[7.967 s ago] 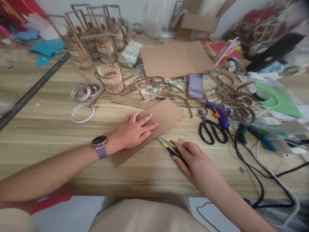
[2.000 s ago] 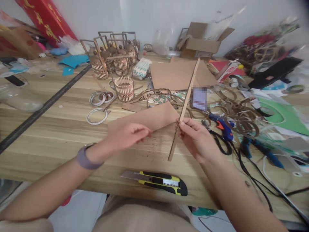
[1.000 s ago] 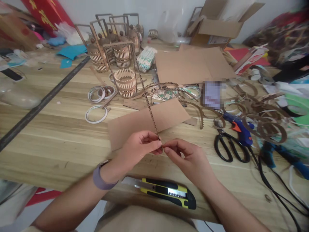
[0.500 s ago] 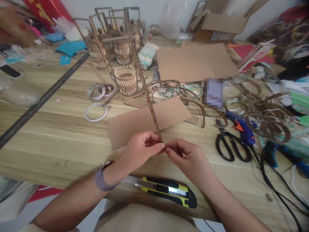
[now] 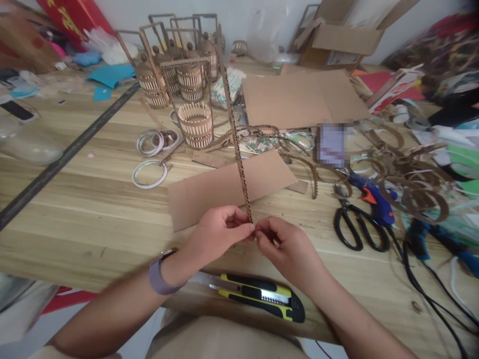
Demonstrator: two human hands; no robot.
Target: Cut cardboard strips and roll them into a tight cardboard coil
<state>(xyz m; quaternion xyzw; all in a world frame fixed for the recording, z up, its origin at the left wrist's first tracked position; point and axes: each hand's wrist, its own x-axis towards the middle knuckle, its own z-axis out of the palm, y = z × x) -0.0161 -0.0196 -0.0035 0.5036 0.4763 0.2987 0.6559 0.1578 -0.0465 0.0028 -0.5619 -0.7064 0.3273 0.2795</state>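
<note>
A long, narrow strip of corrugated cardboard [image 5: 239,159] rises away from me, its wavy edge showing. My left hand [image 5: 228,227] pinches it near its close end between thumb and fingers. Fingertip to fingertip with it, my right hand [image 5: 282,242] is closed on the tip of the same strip, which the fingers mostly cover. Behind the hands lies a flat cardboard piece [image 5: 228,187]. A yellow and black utility knife [image 5: 262,296] rests on the wooden table [image 5: 93,219] between my forearms.
Black-handled scissors [image 5: 359,224], a blue glue gun [image 5: 374,199] and curled cardboard strips [image 5: 419,194] lie to the right. An open stick basket [image 5: 194,129] stands before several lidded ones. Tape rings [image 5: 149,173] and a dark metal ruler [image 5: 71,154] are on the left.
The far end of the cardboard strip has swung to the right, so the strip stands steeper. Both hands keep their pinch in nearly the same place.
</note>
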